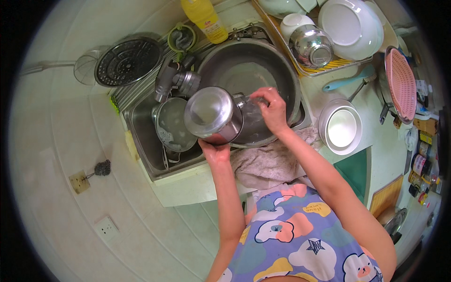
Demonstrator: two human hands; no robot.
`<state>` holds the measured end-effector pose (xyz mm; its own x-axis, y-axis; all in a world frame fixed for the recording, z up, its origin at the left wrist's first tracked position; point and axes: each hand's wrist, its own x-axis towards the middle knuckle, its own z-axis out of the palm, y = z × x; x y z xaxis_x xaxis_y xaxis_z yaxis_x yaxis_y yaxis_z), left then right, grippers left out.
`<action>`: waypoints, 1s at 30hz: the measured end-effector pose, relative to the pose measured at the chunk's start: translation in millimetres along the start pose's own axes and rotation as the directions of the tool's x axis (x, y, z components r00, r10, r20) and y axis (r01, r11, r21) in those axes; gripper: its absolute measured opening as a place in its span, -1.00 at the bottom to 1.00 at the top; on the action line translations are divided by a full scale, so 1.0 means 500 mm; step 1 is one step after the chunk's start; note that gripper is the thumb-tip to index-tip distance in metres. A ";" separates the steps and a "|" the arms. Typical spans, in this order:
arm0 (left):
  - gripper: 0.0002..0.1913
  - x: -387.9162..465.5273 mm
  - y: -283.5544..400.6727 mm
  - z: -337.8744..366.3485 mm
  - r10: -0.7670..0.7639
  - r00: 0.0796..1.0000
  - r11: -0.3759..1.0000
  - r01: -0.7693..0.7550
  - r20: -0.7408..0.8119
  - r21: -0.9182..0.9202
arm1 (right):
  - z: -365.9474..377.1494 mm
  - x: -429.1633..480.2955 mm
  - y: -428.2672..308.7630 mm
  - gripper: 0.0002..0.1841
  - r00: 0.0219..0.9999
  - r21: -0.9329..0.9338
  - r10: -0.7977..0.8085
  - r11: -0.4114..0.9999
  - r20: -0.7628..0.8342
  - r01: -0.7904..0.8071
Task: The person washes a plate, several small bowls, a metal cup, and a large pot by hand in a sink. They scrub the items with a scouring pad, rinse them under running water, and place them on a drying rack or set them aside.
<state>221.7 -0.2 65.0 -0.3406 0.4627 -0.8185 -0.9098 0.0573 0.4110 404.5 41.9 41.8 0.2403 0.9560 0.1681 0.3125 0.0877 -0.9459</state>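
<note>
Over the sink, my left hand (216, 153) supports a stainless steel pot (213, 114) from below, its base turned up towards me. My right hand (271, 105) is at the pot's right, above a large metal basin (294, 81) with water in it; its fingertips are bent, and whether they grip anything is unclear. A faucet (178, 79) reaches in behind the pot. Left of the pot, a bowl of cloudy, sudsy water (174, 123) sits in the left sink compartment (144, 148). A wet towel (264, 167) lies on the front edge.
A yellow bottle (208, 24) and a green holder (182, 38) stand behind the sink. At the right are a dish rack (306, 72) with white bowls (343, 28), a blue-handled brush (348, 78), nested bowls (341, 127) and a pink colander (401, 84). A black steamer plate (128, 61) leans on the wall.
</note>
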 end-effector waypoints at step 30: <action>-0.39 0.039 -0.014 -0.070 0.388 0.915 0.866 -0.403 0.111 0.298 | 0.048 0.018 0.168 -0.64 0.830 -0.626 0.125 0.720 0.543 0.301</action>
<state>213.1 -22.5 32.3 -0.6381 0.5438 -0.5451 -0.5798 0.1265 0.8049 411.0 64.3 -42.7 -0.2603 0.9567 -0.1299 0.8724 0.1754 -0.4563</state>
